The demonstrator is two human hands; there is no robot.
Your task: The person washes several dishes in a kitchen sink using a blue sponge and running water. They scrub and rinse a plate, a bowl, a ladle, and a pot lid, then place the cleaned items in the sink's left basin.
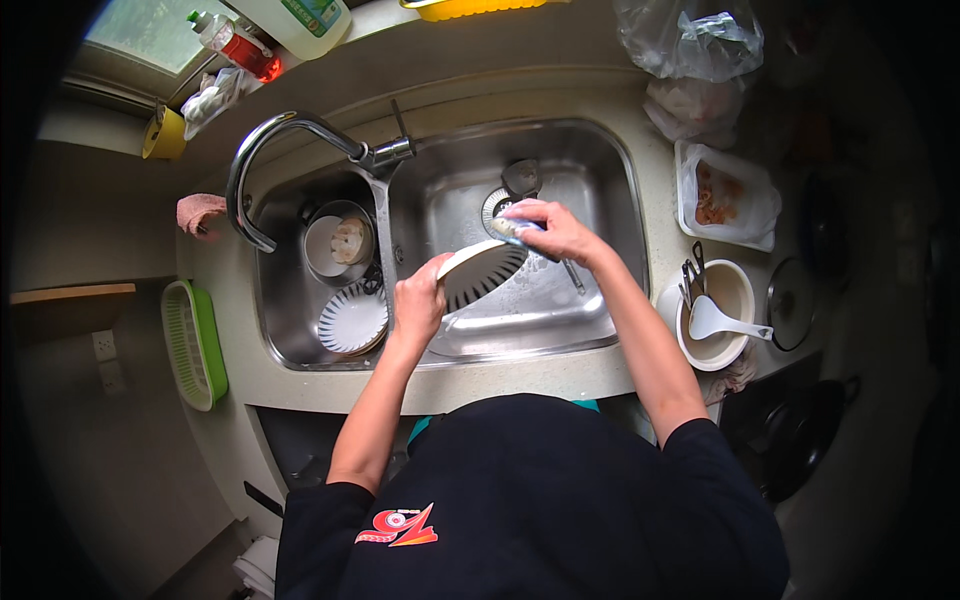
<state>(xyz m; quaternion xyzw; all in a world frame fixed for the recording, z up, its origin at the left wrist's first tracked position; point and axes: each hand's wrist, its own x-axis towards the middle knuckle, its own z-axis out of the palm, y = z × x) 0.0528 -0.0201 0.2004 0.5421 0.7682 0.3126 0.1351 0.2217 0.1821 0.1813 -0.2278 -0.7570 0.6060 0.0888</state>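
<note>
My left hand (420, 304) grips the rim of a white plate (484, 271) with dark stripes around its edge. It is tilted on its side above the right basin of a stainless steel sink (517, 339). In my right hand (559, 234) is a sponge (510, 225), at the plate's upper right edge. Below that hand, a metal utensil (574, 277) lies partly hidden in the basin. By the drain sits a small scoop-like item (522, 177). The left basin holds a stack of striped plates (352, 319) and a pot (358, 274) with a white bowl (321, 244) inside.
A chrome faucet (247, 161) arches over the left basin. To the right stand a white pot (716, 356) with a white ladle (724, 321), and a plastic container (754, 236) with food. A green basket (214, 360) is at the left. Bottles, including a red one (251, 56), line the sill.
</note>
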